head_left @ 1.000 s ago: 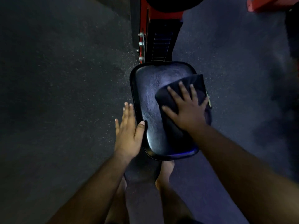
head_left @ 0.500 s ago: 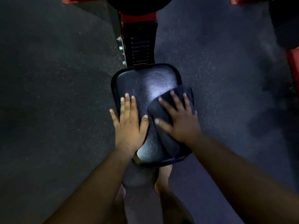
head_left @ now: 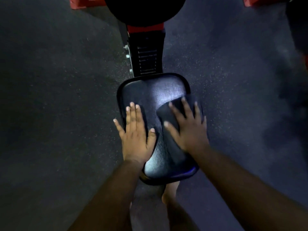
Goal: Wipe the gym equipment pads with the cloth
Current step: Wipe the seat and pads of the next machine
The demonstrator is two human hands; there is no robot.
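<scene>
Black seat pad (head_left: 160, 90), glossy, lit at centre, fixed to a red and black frame (head_left: 146, 52). Left hand (head_left: 135, 132) flat on the pad's left side, fingers straight and together, thumb out, little finger hanging past the left edge; grip apart, nothing held. Right hand (head_left: 186, 127) flat on a dark cloth (head_left: 168, 114), fingers spread and straight, pressing it down onto the pad's right half; grip apart, not curled round the cloth. Cloth bunched under the palm, reaching to the pad's right edge, slightly blurred. Second round black pad (head_left: 140, 10) at top of view, above the frame. Dark speckled floor (head_left: 58, 97) all round. Bare foot (head_left: 170, 194) on the floor just below the pad's near edge.
</scene>
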